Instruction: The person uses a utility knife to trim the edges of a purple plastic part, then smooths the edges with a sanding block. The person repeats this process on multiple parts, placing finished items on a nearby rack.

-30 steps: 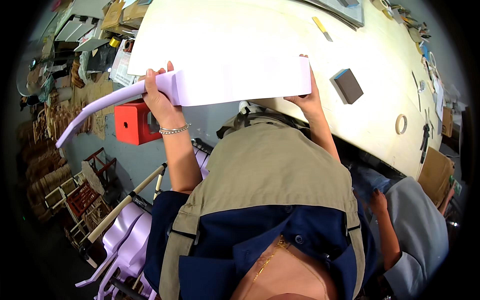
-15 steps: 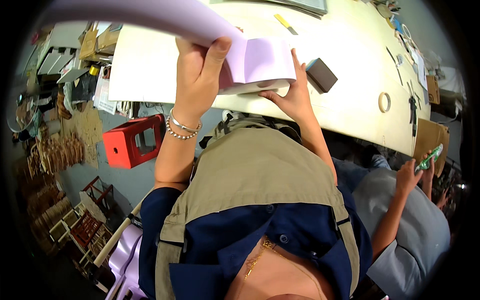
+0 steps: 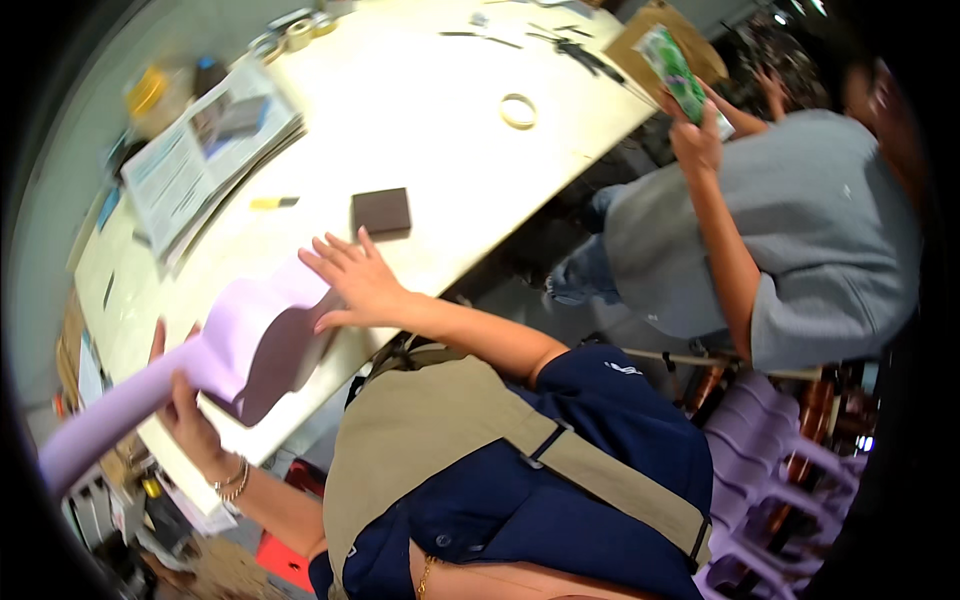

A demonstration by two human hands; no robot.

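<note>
A glossy lavender guitar-shaped piece [image 3: 235,310], with a long neck and a waisted, curvy-sided body, is tilted over the near left part of the worktable. My left hand [image 3: 195,430] holds it where the neck meets the body, thumb on the near side and fingertips showing beyond the neck. Against the body's far right end rests my right hand [image 3: 360,285], palm down, fingers stretched and spread. Just past those fingertips lies a dark brown sanding block [image 3: 381,212].
The cream worktable [image 3: 420,150] carries a yellow-handled knife [image 3: 273,203], a stack of newspapers [image 3: 210,160], a tape roll [image 3: 518,111] and black tools [image 3: 580,55]. On the right, a person in grey [image 3: 780,220] holds a green packet [image 3: 680,80]. Lavender pieces [image 3: 750,450] stand lower right.
My view has swung to the right. The lavender piece now points neck-down to the lower left. My right hand's fingers have spread over its end; my left hand stays at the neck.
</note>
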